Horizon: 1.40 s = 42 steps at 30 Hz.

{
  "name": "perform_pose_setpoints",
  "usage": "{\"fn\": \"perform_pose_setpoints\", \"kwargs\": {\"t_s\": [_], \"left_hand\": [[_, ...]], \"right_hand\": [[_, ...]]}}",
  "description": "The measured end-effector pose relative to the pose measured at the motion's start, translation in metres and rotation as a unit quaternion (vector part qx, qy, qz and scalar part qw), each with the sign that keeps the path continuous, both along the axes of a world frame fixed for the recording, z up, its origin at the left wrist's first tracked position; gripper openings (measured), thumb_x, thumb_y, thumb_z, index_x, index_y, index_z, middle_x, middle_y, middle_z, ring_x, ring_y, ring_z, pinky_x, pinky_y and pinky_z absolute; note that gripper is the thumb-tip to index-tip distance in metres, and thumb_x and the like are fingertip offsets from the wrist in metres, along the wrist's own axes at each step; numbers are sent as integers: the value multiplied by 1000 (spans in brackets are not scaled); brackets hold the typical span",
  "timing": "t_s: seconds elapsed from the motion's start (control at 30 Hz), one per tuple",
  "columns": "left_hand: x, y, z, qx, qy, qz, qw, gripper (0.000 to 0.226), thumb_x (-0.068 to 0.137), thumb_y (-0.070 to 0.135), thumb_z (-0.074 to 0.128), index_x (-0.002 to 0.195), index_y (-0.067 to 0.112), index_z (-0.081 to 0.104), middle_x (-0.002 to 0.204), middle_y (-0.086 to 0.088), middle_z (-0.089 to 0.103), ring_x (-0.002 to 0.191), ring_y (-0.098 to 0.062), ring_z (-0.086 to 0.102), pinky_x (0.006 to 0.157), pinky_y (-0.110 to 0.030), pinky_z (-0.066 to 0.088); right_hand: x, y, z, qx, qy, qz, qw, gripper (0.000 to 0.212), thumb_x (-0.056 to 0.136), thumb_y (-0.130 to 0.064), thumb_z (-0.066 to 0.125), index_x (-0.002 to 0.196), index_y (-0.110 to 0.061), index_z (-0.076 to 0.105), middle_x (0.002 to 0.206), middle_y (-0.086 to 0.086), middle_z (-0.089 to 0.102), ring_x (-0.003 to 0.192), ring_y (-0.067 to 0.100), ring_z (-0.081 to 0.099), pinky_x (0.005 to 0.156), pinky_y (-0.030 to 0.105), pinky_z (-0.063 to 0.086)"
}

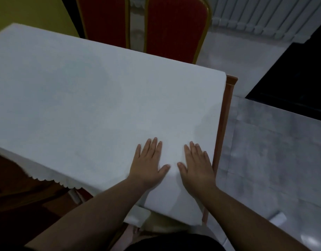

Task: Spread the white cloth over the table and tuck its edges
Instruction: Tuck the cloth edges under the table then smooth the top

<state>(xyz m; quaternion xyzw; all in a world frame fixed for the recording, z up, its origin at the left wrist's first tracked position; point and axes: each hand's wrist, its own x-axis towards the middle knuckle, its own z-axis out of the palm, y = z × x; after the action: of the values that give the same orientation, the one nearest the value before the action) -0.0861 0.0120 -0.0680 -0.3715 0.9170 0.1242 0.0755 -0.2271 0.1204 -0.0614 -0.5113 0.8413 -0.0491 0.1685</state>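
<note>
White cloth (94,98) covers the table; left hand (148,163) and right hand (196,164) press flat, fingers straight, grip holding nothing.

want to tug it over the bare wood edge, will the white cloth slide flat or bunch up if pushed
The white cloth looks thin and floppy: it drapes limply over the near edge. It probably slides easily, lying smooth under the left hand and right hand. Pushed from one spot, it would likely wrinkle rather than move whole.

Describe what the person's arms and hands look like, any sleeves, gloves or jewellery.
Both forearms are bare as far up as the frame shows, with no sleeve in view. The left hand and right hand wear no gloves, and no rings, watch or bracelet can be seen. Nails look short and plain, though the picture is dim.
</note>
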Motion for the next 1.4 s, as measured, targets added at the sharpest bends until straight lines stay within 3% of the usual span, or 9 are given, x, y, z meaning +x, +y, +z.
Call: {"fn": "perform_pose_setpoints", "kwargs": {"t_s": [0.17, 0.3, 0.43, 0.53, 0.7, 0.83, 1.03, 1.2, 1.4], "left_hand": [[7, 5, -12, -37, 29, -3, 999, 80, 88, 62, 25, 150, 14, 11, 158, -6, 9, 144, -20, 2, 117, -43, -4], [8, 8, -11, -34, 25, -5, 999, 79, 87, 61, 28, 149, 14, 14, 157, -6, 11, 143, -20, 1, 114, -46, 0], [5, 7, -5, -8, 52, 19, 998, 75, 86, 60, 27, 149, 18, 20, 157, -5, 19, 146, -21, 11, 115, -42, 1], [-14, -8, 2, 3, 115, 61, 992, 69, 87, 56, 30, 144, 19, 35, 149, -5, 38, 138, -24, 33, 114, -41, 19], [-59, -52, 2, 3, 41, 81, 996, 78, 84, 60, 13, 151, 19, 6, 160, -3, 1, 147, -20, -1, 117, -41, -3], [-77, -65, -4, 9, 0, 80, 997, 74, 92, 57, 18, 149, 20, -10, 158, -2, -15, 145, -19, -15, 116, -43, -10], [-85, -67, -5, -8, -13, 84, 996, 82, 78, 63, -3, 149, 21, -12, 158, -1, -16, 145, -19, -16, 116, -44, -10], [-96, -71, -3, -8, -8, 93, 996, 72, 93, 58, 15, 149, 21, -12, 158, -1, -17, 145, -18, -18, 117, -44, -10], [-111, -79, -3, -10, 5, 102, 995, 72, 93, 57, 18, 149, 21, -11, 158, -1, -16, 145, -17, -18, 117, -45, -9]], "right_hand": [[3, 11, -12, -19, 30, 0, 999, 63, 94, -51, 12, 149, -21, 7, 159, 0, 5, 141, 9, -10, 113, 34, -10], [6, 15, -18, -12, 57, -8, 998, 61, 96, -50, 20, 148, -19, 19, 157, 2, 17, 141, 13, 1, 114, 40, -2], [1, 14, -12, -16, 10, 6, 1000, 64, 93, -54, 10, 149, -24, 4, 155, -6, -9, 140, 9, -15, 114, 30, -17], [-28, -4, -4, -43, -20, -15, 999, 65, 90, -53, 4, 149, -27, -4, 153, -10, -20, 138, 5, -24, 112, 28, -17], [-95, -58, 1, -23, 2, -39, 999, 62, 98, -45, 20, 150, -17, 0, 159, 3, -8, 146, 18, -10, 118, 34, -9], [-115, -82, -4, 3, 17, -21, 1000, 66, 96, -49, 18, 149, -16, -2, 159, 6, -7, 147, 21, -9, 117, 37, -9], [-125, -87, -5, 19, 35, -4, 999, 67, 95, -52, 11, 148, -17, -10, 159, 4, -13, 146, 20, -13, 117, 37, -12], [-136, -92, -5, 22, 40, 4, 999, 68, 94, -53, 9, 148, -18, -12, 158, 3, -16, 146, 19, -15, 118, 37, -11], [-155, -107, -7, 17, 42, 6, 999, 67, 94, -53, 11, 149, -20, -9, 159, 2, -13, 146, 19, -13, 118, 37, -10]]}}
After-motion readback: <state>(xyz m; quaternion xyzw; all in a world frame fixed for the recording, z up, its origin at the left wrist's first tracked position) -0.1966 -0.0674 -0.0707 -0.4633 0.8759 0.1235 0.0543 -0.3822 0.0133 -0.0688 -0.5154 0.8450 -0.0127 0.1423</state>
